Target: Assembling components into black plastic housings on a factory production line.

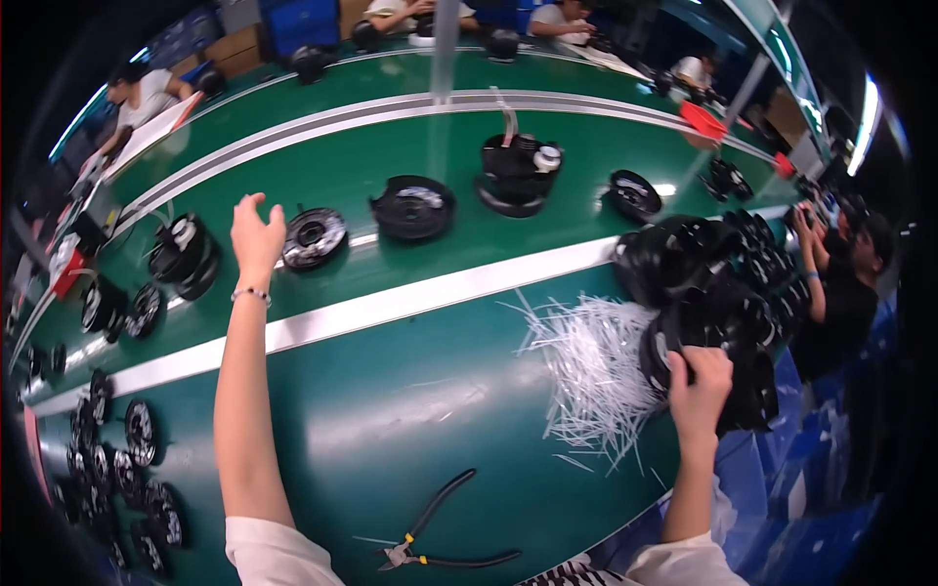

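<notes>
My left hand (258,230) reaches over the green conveyor belt, its fingers apart and nothing in them. Just to its right lies a round black part with a silvery patterned face (315,237). A black motor-like unit (184,256) stands on the belt to that hand's left. At the right of the bench, my right hand (700,387) closes on the rim of a black round housing (657,352), at the near edge of a heap of similar black housings (684,256). Its fingertips are partly hidden.
Thin white plastic strips (596,376) lie heaped beside the housings. Cutting pliers (401,553) rest with handles spread near the bench's front. Several round black parts (142,435) cover the left end. More black units (415,207) sit along the belt. Co-workers sit across and at right.
</notes>
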`<action>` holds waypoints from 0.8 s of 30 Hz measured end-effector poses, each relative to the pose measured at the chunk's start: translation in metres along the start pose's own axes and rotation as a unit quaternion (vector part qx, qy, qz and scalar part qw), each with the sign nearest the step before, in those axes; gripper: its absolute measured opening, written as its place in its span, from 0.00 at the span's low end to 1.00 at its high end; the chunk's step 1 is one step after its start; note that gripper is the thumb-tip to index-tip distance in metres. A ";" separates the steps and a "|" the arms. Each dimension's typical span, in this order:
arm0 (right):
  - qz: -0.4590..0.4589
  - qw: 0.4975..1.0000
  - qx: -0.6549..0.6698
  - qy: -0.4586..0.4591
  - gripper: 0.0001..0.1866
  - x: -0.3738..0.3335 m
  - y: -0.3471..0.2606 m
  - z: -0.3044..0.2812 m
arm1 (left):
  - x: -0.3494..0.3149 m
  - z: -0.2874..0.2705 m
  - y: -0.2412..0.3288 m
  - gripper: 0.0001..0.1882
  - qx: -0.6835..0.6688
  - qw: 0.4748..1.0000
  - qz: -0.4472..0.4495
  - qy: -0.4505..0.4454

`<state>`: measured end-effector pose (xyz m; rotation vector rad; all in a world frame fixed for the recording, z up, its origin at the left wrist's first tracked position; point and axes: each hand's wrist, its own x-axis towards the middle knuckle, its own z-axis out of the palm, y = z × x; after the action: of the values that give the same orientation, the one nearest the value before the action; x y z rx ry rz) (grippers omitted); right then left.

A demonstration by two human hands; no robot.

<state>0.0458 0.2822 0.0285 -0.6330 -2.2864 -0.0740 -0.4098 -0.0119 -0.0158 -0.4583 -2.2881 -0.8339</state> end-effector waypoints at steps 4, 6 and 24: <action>-0.126 0.987 0.057 0.079 0.06 0.018 -0.032 -0.033 | 0.000 0.015 -0.002 0.33 -0.088 0.961 -0.171 -0.199; -0.261 0.953 0.149 0.027 0.06 0.025 -0.071 -0.023 | -0.009 0.010 -0.006 0.33 -0.122 0.959 -0.147 -0.207; -0.287 0.848 0.226 -0.383 0.55 0.015 -0.212 0.065 | -0.074 -0.030 0.016 0.19 -0.453 0.850 -0.226 -0.144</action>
<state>-0.1041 0.1184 0.0205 0.3707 -3.0312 0.5087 -0.3340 -0.0275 -0.0411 -0.4564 -2.1500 -2.2447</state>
